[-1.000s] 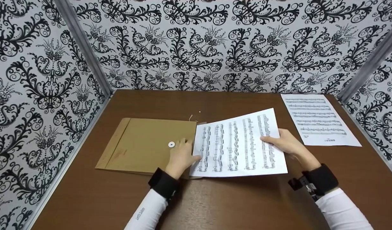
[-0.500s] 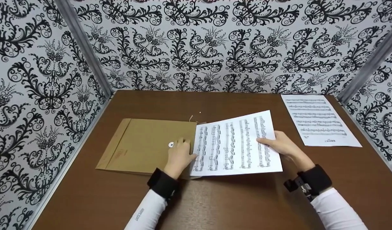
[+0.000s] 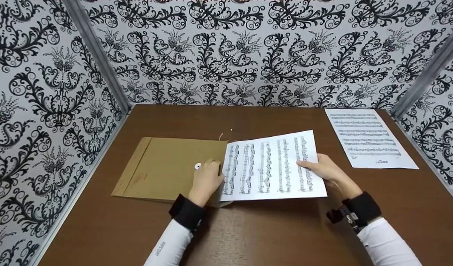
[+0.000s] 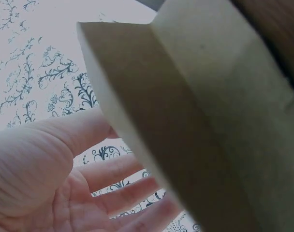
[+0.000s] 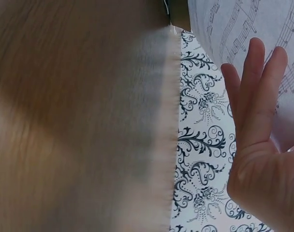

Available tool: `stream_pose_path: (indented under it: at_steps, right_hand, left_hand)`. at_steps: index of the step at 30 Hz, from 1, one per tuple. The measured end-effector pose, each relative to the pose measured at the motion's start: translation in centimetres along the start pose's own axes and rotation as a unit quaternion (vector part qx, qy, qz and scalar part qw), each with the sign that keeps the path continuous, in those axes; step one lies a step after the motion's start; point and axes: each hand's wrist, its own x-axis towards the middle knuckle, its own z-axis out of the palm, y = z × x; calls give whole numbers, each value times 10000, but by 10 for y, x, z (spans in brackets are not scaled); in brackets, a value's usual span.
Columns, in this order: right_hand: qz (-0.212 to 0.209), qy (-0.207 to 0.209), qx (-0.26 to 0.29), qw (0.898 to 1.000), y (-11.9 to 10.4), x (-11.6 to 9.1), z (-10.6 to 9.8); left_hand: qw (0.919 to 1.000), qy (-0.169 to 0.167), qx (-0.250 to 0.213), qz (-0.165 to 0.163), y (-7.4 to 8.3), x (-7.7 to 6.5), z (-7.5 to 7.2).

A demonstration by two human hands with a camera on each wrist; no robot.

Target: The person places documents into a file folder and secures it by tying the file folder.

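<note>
A brown paper envelope (image 3: 171, 159) with a white round button (image 3: 198, 166) lies on the table, its mouth facing right. My left hand (image 3: 205, 183) grips the envelope's top layer by the mouth; in the left wrist view the envelope's mouth (image 4: 210, 121) gapes beside the thumb and fingers. Against that mouth sits a sheet of music (image 3: 271, 170), its left end at the opening and its right end raised off the table. My right hand (image 3: 330, 171) pinches the sheet's right side, thumb on top and fingers underneath, as the right wrist view shows below the sheet (image 5: 282, 34).
Another sheet of music (image 3: 370, 138) lies flat at the back right of the brown table (image 3: 271, 236). A thin string (image 3: 221, 136) sticks out behind the envelope's mouth. Patterned walls (image 3: 234, 55) enclose the back and sides.
My right hand has moved a little left and the sheet with it, its right end now slightly lower. The left hand stays at the envelope's mouth, its thumb drawn in from over the sheet.
</note>
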Motion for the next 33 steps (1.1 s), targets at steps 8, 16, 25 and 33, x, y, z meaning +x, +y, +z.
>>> stream_pose_path:
  at_steps: [8,16,25,33]
  right_hand:
    - [158,-78,339,9993,7,2,0]
    - [186,-183,667,9974,12,3,1]
    - [78,-354,851,9957,13,4,13]
    - [57,-188,943,9954,13,4,26]
  left_hand:
    - [9999,36,-142,58,-1,0,-1]
    - [9995,-70,-291,32,-2,0,-4]
    - [9995,78,-285,143,2,-2,-9]
    - [9997,93,-203,137,2,-1,-9]
